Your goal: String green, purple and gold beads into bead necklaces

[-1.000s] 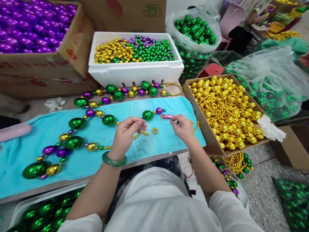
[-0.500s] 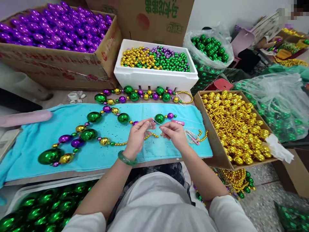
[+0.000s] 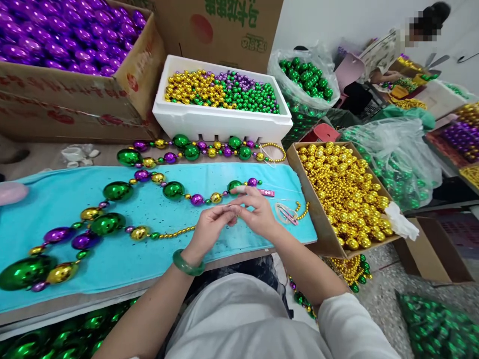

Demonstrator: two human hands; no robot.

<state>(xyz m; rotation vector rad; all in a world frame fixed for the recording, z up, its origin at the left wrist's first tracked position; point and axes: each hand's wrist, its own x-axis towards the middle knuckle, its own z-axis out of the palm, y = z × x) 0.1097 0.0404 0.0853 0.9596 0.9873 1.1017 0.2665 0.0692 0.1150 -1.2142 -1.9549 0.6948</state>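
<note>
My left hand (image 3: 211, 227), with a green bangle at its wrist, pinches thumb and fingers together over the blue towel (image 3: 127, 264). Its fingertips meet those of my right hand (image 3: 256, 212), which is closed in a pinch too. A thin pale string (image 3: 223, 205) shows at the fingertips; the rest is hidden by the fingers. A chain of small gold beads (image 3: 175, 234) runs up to my left hand. It belongs to a looped strand of large green, purple and gold beads (image 3: 173, 190) lying on the towel.
Behind the towel lies a finished-looking bead necklace (image 3: 191, 152), before a white foam box (image 3: 220, 117) of small beads. A carton of gold beads (image 3: 352, 199) stands right, purple beads (image 3: 75, 40) left. A string bundle (image 3: 286, 213) lies near a red packet (image 3: 267, 193). Another person sits far right.
My hands, held apart with the thin string between them, have come together and slightly lower. The camera view has shifted, so most things appear further left.
</note>
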